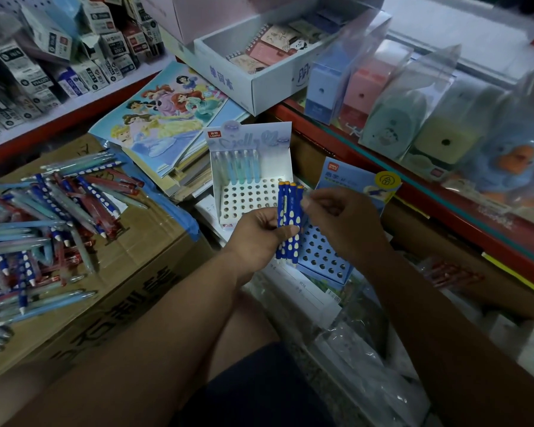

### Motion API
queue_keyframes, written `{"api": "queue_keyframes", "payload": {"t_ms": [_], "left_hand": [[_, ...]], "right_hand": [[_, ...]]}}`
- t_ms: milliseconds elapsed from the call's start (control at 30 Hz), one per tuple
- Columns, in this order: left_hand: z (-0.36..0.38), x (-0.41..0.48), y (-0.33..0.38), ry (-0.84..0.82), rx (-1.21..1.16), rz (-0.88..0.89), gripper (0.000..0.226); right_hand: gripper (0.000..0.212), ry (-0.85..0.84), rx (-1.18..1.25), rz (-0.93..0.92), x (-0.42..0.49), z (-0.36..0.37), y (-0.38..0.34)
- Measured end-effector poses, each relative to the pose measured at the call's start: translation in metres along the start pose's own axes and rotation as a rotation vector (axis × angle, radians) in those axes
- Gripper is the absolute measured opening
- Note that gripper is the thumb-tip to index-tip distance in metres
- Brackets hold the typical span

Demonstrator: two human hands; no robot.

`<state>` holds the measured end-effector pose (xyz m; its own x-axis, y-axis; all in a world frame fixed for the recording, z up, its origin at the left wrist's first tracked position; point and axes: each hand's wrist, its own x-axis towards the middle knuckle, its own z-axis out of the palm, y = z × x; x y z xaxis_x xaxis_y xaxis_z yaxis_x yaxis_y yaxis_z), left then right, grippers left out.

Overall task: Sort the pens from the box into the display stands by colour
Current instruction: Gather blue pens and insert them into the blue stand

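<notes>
My left hand (261, 234) grips a bunch of dark blue pens (288, 220) with pale dots and orange caps, held upright. My right hand (341, 217) pinches the top of the rightmost pen of that bunch. Behind them stands a white display stand (253, 198) with a grid of holes and several pale blue and green pens in its back row. Under my right hand sits a blue display stand (322, 257) with open holes. A heap of loose pens (43, 223), blue, red and pale teal, lies on a cardboard box (130, 272) at the left.
Colouring books (164, 118) are stacked behind the cardboard box. A white box of notebooks (259, 57) sits at the back. Packaged sharpeners (413, 103) line a red shelf edge on the right. Small pen boxes (43, 57) fill the left shelf. Red pens (450, 269) lie at the right.
</notes>
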<state>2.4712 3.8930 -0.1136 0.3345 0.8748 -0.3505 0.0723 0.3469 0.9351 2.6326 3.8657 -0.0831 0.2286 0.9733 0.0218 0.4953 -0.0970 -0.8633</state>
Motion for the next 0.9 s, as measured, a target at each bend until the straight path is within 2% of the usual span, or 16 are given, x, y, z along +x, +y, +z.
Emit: {"api": "queue_keyframes", "payload": {"t_ms": [67, 133, 333, 400, 600, 900], "left_hand": [[0.006, -0.002, 0.002, -0.044, -0.006, 0.01, 0.018], [0.009, -0.003, 0.003, -0.035, 0.012, 0.018, 0.019], [0.003, 0.004, -0.004, 0.098, 0.054, -0.001, 0.009], [-0.001, 0.006, -0.006, 0.124, 0.046, -0.019, 0.009], [0.0, 0.004, -0.004, 0.101, 0.03, -0.036, 0.014], [-0.001, 0.005, -0.006, 0.086, 0.035, -0.046, 0.015]], "right_hand": [[0.008, -0.071, 0.061, -0.018, -0.004, 0.0, -0.004], [0.006, -0.044, 0.002, -0.02, -0.003, -0.001, 0.001], [0.004, 0.228, -0.121, -0.033, -0.002, -0.015, 0.013], [0.009, 0.29, -0.157, -0.013, 0.001, -0.02, 0.015], [0.017, 0.264, -0.308, -0.013, 0.01, -0.016, 0.026], [0.017, 0.269, -0.34, -0.006, 0.013, -0.01, 0.029]]}}
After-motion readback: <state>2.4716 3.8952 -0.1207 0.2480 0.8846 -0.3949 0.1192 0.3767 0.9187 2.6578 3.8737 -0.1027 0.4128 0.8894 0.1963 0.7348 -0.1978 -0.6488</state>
